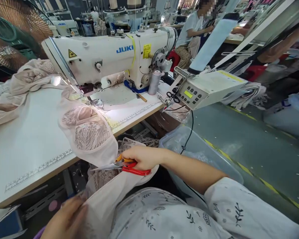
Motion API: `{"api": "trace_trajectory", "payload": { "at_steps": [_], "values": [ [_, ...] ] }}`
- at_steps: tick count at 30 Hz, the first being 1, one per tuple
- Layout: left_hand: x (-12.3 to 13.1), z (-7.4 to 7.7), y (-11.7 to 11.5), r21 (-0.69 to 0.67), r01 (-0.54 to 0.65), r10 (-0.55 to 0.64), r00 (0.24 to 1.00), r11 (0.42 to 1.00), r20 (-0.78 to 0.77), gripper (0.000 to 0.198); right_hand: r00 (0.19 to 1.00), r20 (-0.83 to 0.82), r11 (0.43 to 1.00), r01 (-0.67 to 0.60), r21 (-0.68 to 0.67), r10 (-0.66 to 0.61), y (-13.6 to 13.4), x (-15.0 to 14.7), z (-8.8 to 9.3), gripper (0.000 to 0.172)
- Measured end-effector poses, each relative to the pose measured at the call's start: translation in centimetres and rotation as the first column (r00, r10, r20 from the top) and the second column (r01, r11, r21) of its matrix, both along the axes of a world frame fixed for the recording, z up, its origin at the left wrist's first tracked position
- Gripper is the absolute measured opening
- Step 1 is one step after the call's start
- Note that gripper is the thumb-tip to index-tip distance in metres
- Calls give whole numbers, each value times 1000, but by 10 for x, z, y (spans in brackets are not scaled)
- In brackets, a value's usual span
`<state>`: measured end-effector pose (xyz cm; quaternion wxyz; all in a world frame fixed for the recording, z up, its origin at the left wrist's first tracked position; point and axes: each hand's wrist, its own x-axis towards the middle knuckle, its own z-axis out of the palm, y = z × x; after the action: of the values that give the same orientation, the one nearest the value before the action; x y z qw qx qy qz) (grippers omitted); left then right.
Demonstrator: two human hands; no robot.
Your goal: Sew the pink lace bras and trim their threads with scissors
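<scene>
My right hand [143, 157] is closed around scissors [109, 166] with red and orange handles. Their blades point left, beside the lower edge of a pale pink lace bra [92, 132]. The bra's cups lie over the table edge in front of the sewing machine's needle area, and its lower part hangs down. Below, my left hand [67, 215], slightly blurred, is closed on a length of pale pink fabric [109, 196] that drapes across my lap. Part of the left hand's fingers are hidden in the cloth.
A white sewing machine [99, 53] stands on the white table [40, 132]. More lace garments [27, 79] are piled at left, near a fan [12, 33]. A control box [209, 88] juts out at right above a clear plastic bin [201, 146]. Another person [193, 28] sits behind.
</scene>
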<state>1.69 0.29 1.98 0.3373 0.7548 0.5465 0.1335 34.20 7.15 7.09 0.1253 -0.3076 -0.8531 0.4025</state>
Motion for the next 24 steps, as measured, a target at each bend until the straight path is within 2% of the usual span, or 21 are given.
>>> {"api": "trace_trajectory", "payload": {
  "at_steps": [2, 5, 8, 12, 17, 20, 24],
  "values": [
    [15, -1, 12, 86, 30, -30, 1000, 996, 0, 23, 1000, 13, 1000, -23, -12, 23, 4, -5, -2, 26],
    [53, 2, 21, 158, 90, -112, 984, 983, 139, 21, 998, 27, 998, -58, -37, 59, 7, -12, -1, 26],
    [90, 5, 23, 141, 60, -90, 972, 988, 216, 17, 995, 44, 993, -91, -74, 95, 10, -15, 1, 24],
    [106, 4, 27, -113, 31, 12, 932, 993, 361, 19, 993, 16, 985, -114, -128, 117, 16, -11, -4, 22],
    [102, 11, 33, -427, 71, 158, 864, 902, 478, 25, 993, -9, 957, -114, -268, 116, 27, -4, -11, 24],
    [106, 17, 34, -514, 5, 280, 834, 858, 476, 28, 995, -6, 962, -96, -256, 98, 32, -4, -12, 26],
    [113, 17, 33, -573, -98, 401, 808, 814, 431, 30, 992, -64, 963, -117, -243, 105, 33, -6, -13, 24]
  ]
}}
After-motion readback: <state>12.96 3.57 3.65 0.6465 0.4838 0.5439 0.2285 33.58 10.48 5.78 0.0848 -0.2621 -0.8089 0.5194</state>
